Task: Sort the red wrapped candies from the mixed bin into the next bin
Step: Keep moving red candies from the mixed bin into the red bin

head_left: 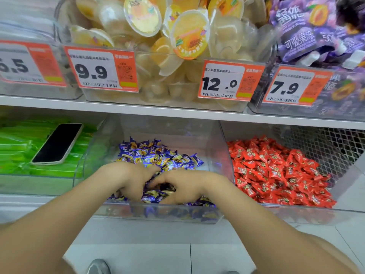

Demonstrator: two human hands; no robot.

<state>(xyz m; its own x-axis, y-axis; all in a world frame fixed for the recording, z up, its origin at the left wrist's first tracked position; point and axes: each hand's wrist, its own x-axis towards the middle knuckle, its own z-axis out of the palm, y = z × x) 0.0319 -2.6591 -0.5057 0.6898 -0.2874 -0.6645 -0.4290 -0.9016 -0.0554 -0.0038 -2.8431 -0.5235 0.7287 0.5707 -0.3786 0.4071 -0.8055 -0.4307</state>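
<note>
The red wrapped candies [276,171] lie in a thick heap in the clear next bin [296,210], at 3 o'clock from the picture's middle. Directly at 9 o'clock of it, wall to wall, stands the mixed bin [158,211], also of clear plastic, with purple wrapped candies [158,155] piled toward its back.

Both hands are inside the mixed bin, near its front wall. The left hand [132,180] has its fingers bent down into the purple candies. The right hand [187,186] is just beside it at 3 o'clock, with thumb and forefinger reaching toward the left one. The fingertips are partly buried and blurred, so I cannot tell if either hand is grasping a candy or is only resting in the pile.

At 9 o'clock of the mixed bin is a bin of green packs [17,147], and a dark phone [58,143] lies on top of them, screen upward. Behind the red candies, at 2 o'clock, there is a wire mesh [325,143].

Above, at 12 o'clock, a white shelf [118,108] carries a clear bin of yellow jelly cups [189,34] and, at 1 o'clock, purple pouches [308,30]. Orange price tags read 9.9 [100,70], 12.0 [229,81] and 7.9 [296,88]. At 6 o'clock, a white tiled floor [158,254] shows.
</note>
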